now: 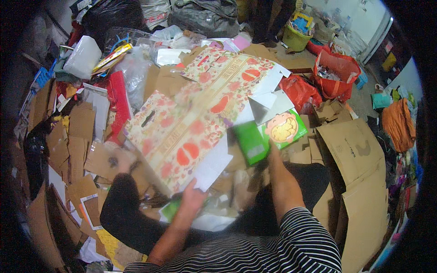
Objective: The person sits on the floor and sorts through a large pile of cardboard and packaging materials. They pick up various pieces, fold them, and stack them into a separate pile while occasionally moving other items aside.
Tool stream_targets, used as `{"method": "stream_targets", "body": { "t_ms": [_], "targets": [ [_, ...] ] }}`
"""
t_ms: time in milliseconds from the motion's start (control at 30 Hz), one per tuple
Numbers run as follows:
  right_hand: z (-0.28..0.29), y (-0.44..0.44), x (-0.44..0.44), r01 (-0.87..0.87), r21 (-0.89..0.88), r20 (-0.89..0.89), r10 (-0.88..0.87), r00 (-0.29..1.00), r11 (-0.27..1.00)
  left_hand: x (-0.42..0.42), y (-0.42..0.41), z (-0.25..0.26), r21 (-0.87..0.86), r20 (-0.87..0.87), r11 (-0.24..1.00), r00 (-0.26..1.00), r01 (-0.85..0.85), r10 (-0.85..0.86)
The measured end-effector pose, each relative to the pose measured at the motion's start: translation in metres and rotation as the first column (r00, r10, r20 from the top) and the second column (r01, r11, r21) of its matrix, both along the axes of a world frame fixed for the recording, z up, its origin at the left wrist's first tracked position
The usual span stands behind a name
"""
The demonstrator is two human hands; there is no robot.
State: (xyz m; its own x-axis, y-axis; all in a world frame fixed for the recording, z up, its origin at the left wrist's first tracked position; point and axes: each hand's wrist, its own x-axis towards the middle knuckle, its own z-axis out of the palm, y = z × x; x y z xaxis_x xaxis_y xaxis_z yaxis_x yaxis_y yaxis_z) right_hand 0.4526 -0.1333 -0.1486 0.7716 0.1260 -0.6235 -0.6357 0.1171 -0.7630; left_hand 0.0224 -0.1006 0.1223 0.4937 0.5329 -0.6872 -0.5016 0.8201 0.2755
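Note:
A large flattened fruit carton [198,119], printed with red flowers and cut grapefruit, slants across the middle in front of me. My left hand [194,198] grips its near edge beside a white flap, thumb on top; motion blurs the hand. To the right is a smaller green carton [251,143] with a cartoon face on one panel and its pale inner flaps spread. My right hand [273,148] holds this carton at its lower edge, with most fingers hidden. Part of the green carton lies against the floral one's right side.
Flattened brown cardboard [355,153] is stacked at the right. Scrap cardboard [80,126] heaps up at the left, near a red panel [119,102]. Farther off are a red bag [336,75], a yellow-green bucket [297,36], black sacks [112,18] and a standing person's legs [273,20].

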Motion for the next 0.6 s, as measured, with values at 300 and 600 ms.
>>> {"method": "stream_targets", "body": {
  "t_ms": [300,600],
  "targets": [
    [0.093,0.027,-0.042,-0.098,0.415,-0.046,0.129,0.991,0.904,-0.002,-0.001,0.008,-0.002,-0.046,0.998,0.997,-0.055,0.055],
    [0.195,0.015,0.027,-0.174,0.411,0.206,0.094,0.974,0.895,0.023,-0.014,0.04,0.327,-0.314,0.945,0.943,-0.002,0.111]
  ]
}}
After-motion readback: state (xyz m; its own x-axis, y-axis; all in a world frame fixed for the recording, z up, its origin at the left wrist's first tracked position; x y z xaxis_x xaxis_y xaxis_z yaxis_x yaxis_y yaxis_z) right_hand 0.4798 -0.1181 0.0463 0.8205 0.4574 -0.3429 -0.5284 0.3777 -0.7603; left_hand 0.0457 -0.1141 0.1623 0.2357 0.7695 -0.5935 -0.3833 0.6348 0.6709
